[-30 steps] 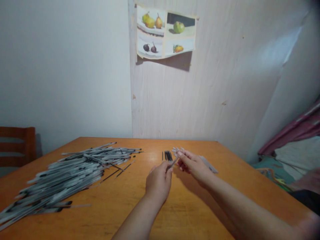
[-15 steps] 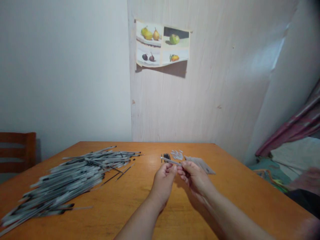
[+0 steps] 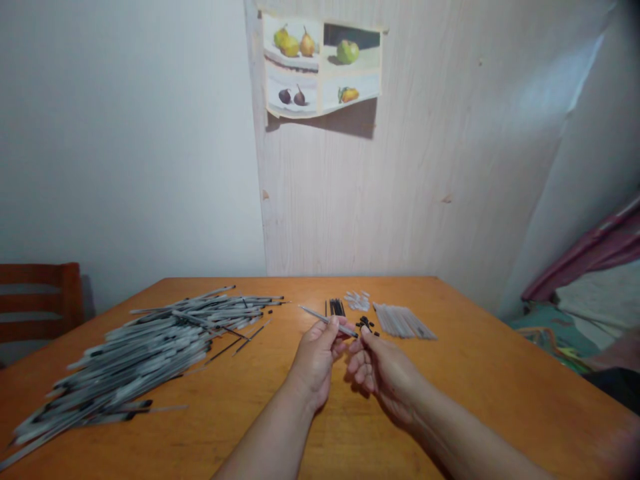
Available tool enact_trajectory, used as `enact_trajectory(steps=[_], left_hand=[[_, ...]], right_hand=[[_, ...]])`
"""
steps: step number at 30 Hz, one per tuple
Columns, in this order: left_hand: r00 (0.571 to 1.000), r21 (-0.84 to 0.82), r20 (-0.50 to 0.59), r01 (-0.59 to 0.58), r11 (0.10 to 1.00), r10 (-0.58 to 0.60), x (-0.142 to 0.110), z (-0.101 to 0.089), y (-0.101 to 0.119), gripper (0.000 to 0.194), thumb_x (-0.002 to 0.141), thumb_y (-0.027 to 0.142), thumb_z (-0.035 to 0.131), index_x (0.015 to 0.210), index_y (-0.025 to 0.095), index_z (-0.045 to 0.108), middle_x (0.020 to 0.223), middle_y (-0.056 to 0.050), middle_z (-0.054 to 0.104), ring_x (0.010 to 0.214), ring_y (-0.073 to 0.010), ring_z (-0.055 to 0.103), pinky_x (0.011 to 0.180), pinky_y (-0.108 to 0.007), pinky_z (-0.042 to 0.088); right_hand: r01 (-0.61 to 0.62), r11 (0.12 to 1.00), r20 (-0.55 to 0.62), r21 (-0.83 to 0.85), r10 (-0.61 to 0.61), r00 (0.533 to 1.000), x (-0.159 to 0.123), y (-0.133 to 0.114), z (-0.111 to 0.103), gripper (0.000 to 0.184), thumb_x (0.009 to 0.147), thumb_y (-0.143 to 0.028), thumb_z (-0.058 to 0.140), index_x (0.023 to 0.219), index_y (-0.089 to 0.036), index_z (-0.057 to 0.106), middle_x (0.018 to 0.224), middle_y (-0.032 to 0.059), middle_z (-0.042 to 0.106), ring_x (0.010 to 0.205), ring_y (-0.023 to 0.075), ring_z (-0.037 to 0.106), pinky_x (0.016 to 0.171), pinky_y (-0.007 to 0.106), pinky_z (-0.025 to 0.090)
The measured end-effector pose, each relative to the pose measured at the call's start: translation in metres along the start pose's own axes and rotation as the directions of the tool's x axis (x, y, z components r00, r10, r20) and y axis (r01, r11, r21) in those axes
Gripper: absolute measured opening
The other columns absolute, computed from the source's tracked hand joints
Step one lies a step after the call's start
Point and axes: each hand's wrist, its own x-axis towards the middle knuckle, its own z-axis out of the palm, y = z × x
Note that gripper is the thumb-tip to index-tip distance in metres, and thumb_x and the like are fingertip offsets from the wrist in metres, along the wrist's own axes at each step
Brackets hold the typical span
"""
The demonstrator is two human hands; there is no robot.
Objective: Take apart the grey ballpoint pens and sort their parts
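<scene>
A slim, clear-bodied pen (image 3: pixel 320 315) slants between my hands above the table, its thin tip pointing up and left. My left hand (image 3: pixel 315 363) is closed round its middle, thumb on top. At the pen's dark rear end, the thumb and forefinger of my right hand (image 3: pixel 387 367) are pinched together; the exact grip there is partly hidden by the fingers. Just behind that hand lie several small black plugs (image 3: pixel 367 323). Beyond the pen are a row of thin black refills (image 3: pixel 337 307) and a cluster of small clear caps (image 3: pixel 358 301).
A large heap of grey-white pens (image 3: pixel 135 353) with black ends spreads over the table's left side. Loose dark refills (image 3: pixel 249 339) lie at its right edge. Clear empty-looking tubes (image 3: pixel 403 321) are lined up at right. A wooden chair (image 3: pixel 37 293) stands beyond the left edge.
My left hand has slid its hold to the pen's middle, and my right hand has moved slightly down to its rear end. The view has shifted, uncovering the black plugs and more clear tubes.
</scene>
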Motion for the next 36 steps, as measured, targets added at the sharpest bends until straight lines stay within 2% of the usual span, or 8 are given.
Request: enact_trajectory(steps=[10,15,20,24,27,30,33,36], left_hand=[[0.997,-0.029,0.073,0.034,0.999,-0.032,-0.003,0.002,-0.002,0.041,0.079,0.051,0.077,0.094,0.015,0.067,0.090,-0.009,0.074,0.076,-0.0150,0.064,0.081,-0.030,0.049],[1.000,-0.016,0.007,0.028,0.999,-0.028,-0.003,0.002,-0.002,0.041,0.077,0.052,0.078,0.090,0.015,0.067,0.088,-0.009,0.073,0.077,-0.0145,0.065,0.078,-0.027,0.048],[0.998,-0.009,-0.035,0.048,0.999,-0.049,-0.002,0.001,-0.003,0.043,0.074,0.053,0.080,0.089,0.015,0.068,0.087,-0.008,0.073,0.076,-0.0138,0.065,0.075,-0.026,0.048],[0.998,-0.025,-0.029,0.053,0.998,-0.054,-0.003,0.002,-0.002,0.043,0.073,0.053,0.081,0.087,0.015,0.067,0.084,-0.007,0.073,0.074,-0.0138,0.065,0.075,-0.026,0.048],[0.998,-0.035,-0.014,0.055,0.998,-0.055,-0.005,0.004,0.001,0.044,0.071,0.053,0.082,0.086,0.015,0.066,0.082,-0.006,0.072,0.073,-0.0153,0.066,0.078,-0.030,0.051],[0.999,-0.032,-0.012,0.049,0.998,-0.050,-0.007,0.005,0.002,0.044,0.072,0.054,0.081,0.085,0.015,0.066,0.081,-0.007,0.072,0.072,-0.0149,0.065,0.077,-0.029,0.051],[0.998,-0.017,-0.048,0.050,0.999,-0.051,-0.007,0.005,0.001,0.044,0.072,0.054,0.081,0.085,0.015,0.066,0.082,-0.007,0.072,0.071,-0.0129,0.064,0.073,-0.025,0.048],[0.996,-0.013,-0.069,0.061,0.998,-0.061,-0.006,0.004,0.000,0.044,0.072,0.055,0.081,0.085,0.016,0.066,0.081,-0.006,0.072,0.070,-0.0125,0.063,0.073,-0.025,0.048]], right_hand=[[0.151,0.987,0.083,-0.060,-0.146,0.986,-0.001,0.008,0.001,0.042,0.092,-0.060,0.058,0.082,-0.019,0.058,0.052,-0.0050,0.053,0.038,0.0063,0.034,0.038,0.020,0.023],[0.196,0.968,0.040,-0.157,-0.192,0.981,0.000,0.011,0.000,0.041,0.088,-0.057,0.067,0.077,-0.020,0.053,0.054,-0.0054,0.053,0.043,0.0061,0.037,0.043,0.021,0.025],[0.275,0.949,0.024,-0.153,-0.274,0.961,0.002,0.011,0.003,0.042,0.077,-0.054,0.079,0.079,-0.021,0.052,0.054,-0.0073,0.053,0.045,0.0065,0.037,0.045,0.021,0.026],[0.202,0.968,-0.018,-0.148,-0.207,0.978,0.001,0.008,0.002,0.046,0.085,-0.064,0.066,0.081,-0.020,0.056,0.058,-0.0029,0.060,0.043,0.0072,0.043,0.043,0.021,0.029],[0.119,0.981,0.003,-0.153,-0.120,0.993,0.000,0.006,0.001,0.051,0.089,-0.069,0.056,0.086,-0.017,0.060,0.058,0.0005,0.063,0.040,0.0075,0.044,0.040,0.020,0.026],[0.144,0.976,0.040,-0.166,-0.139,0.989,-0.002,0.006,0.001,0.047,0.089,-0.065,0.060,0.084,-0.017,0.060,0.057,-0.0004,0.063,0.041,0.0064,0.043,0.041,0.020,0.027],[0.164,0.970,0.027,-0.181,-0.161,0.987,-0.003,0.005,0.002,0.044,0.086,-0.061,0.068,0.079,-0.019,0.055,0.059,-0.0022,0.062,0.043,0.0057,0.043,0.043,0.019,0.030],[0.172,0.971,0.034,-0.164,-0.168,0.985,-0.004,0.005,0.003,0.041,0.081,-0.054,0.076,0.083,-0.020,0.053,0.063,-0.0043,0.062,0.047,0.0058,0.046,0.045,0.018,0.031]])
